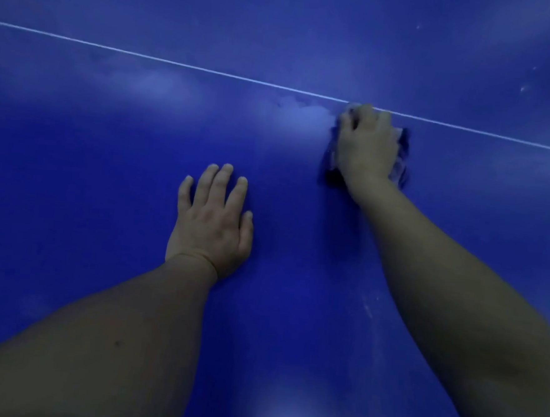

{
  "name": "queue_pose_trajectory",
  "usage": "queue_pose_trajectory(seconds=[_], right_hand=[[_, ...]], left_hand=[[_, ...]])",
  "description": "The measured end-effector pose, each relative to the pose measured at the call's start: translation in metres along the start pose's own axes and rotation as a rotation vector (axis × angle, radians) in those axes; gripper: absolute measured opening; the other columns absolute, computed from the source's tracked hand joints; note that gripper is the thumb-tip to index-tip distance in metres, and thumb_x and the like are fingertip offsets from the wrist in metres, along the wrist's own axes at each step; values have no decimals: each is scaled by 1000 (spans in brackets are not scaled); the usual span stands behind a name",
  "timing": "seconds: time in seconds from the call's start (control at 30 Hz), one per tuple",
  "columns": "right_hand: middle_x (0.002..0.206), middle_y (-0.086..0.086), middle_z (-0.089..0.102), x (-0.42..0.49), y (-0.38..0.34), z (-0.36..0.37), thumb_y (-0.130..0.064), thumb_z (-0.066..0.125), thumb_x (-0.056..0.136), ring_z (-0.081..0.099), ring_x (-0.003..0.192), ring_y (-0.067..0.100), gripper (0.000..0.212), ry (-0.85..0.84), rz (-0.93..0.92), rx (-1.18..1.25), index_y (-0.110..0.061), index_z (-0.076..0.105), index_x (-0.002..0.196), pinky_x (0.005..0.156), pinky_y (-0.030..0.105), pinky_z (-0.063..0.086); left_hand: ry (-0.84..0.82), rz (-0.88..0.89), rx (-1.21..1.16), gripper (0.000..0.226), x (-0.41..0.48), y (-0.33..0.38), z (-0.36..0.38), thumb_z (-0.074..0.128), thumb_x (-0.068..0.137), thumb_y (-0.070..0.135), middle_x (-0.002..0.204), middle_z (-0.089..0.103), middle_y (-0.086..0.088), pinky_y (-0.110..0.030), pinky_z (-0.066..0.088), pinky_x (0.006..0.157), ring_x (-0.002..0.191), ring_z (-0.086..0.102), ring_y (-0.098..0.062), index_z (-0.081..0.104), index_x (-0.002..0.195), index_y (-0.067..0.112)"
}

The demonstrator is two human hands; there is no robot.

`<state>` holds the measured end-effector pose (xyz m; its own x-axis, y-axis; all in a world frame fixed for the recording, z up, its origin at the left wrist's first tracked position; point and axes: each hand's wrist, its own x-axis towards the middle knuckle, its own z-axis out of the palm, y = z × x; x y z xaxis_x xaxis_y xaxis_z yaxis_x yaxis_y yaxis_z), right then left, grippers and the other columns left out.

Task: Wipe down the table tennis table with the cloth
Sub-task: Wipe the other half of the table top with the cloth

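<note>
2 hands rest on the blue bench (74, 168): left hand (212, 223) lies flat, fingers released and spread; right hand (366, 146) has fingers clenched on the crumpled cloth (401, 165), pressed against the white line (179, 63).

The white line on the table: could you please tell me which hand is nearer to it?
Right. The right hand, gripping the cloth, has its fingertips at the white line. The left hand lies flat on the table, well short of it, closer to the person.
</note>
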<state>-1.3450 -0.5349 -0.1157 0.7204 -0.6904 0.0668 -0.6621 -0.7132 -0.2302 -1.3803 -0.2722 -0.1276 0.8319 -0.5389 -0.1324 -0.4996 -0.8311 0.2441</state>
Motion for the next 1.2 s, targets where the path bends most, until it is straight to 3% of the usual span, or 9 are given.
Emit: queue_pose_trajectory(seconds=[0.1,0.2,0.37,0.57,0.63,0.8,0.9,1.0,1.2], right_hand=[[112,17,58,-76,8,-5,-42,50,102,57,100,40,32,-61,-188,48,-14,63,111,81,48,44],[109,19,59,-65,11,-10,-40,50,103,57,98,42,32,-72,-294,13,-11,64,108,80,49,43],[121,17,59,39,-17,-2,-43,41,104,58,112,39,37,-77,-109,44,-15,63,116,88,43,44],[106,18,60,-63,4,-7,-39,52,103,57,96,40,32,-115,-276,81,-9,63,101,78,48,43],[106,18,61,-41,-1,-8,-40,50,103,57,97,40,33,-149,-273,56,-10,62,99,79,48,44],[125,15,60,42,-61,4,-39,38,104,60,115,38,38,-98,-24,43,-14,61,120,91,41,46],[125,9,60,-5,-104,20,-40,40,105,60,114,33,33,-147,-230,31,-20,61,121,87,39,46],[122,9,61,-17,-87,17,-42,42,104,58,111,35,34,-158,-340,50,-21,64,119,88,44,46],[123,16,60,35,3,-2,-43,40,102,60,113,39,37,-38,129,1,-20,64,118,93,44,46]], left_hand=[[15,-7,-9,63,0,1,-2,34,94,40,158,33,-15,-57,13,120,149,23,-32,44,148,10],[27,-13,-17,63,-1,2,-4,34,94,39,158,34,-16,-57,13,120,149,24,-32,45,148,9],[25,-8,0,61,-1,0,-1,34,97,40,160,30,-13,-54,11,121,150,20,-29,41,151,12],[18,-8,-14,62,0,0,0,32,96,40,160,30,-12,-55,11,121,150,19,-29,41,150,13],[14,-9,-13,60,-1,-1,1,33,98,40,161,28,-12,-55,10,121,151,18,-28,39,151,13],[-9,-18,10,64,0,-1,0,26,96,44,163,25,-10,-53,8,122,152,14,-27,36,153,16],[1,-17,8,63,0,-1,-2,30,95,42,161,29,-11,-54,12,121,151,19,-28,40,151,14],[22,-21,-9,62,-1,1,-4,35,94,40,159,33,-12,-55,15,121,149,24,-29,45,149,12],[-30,-13,15,60,0,-1,-2,29,100,41,163,25,-10,-54,8,122,152,15,-28,36,153,16]])
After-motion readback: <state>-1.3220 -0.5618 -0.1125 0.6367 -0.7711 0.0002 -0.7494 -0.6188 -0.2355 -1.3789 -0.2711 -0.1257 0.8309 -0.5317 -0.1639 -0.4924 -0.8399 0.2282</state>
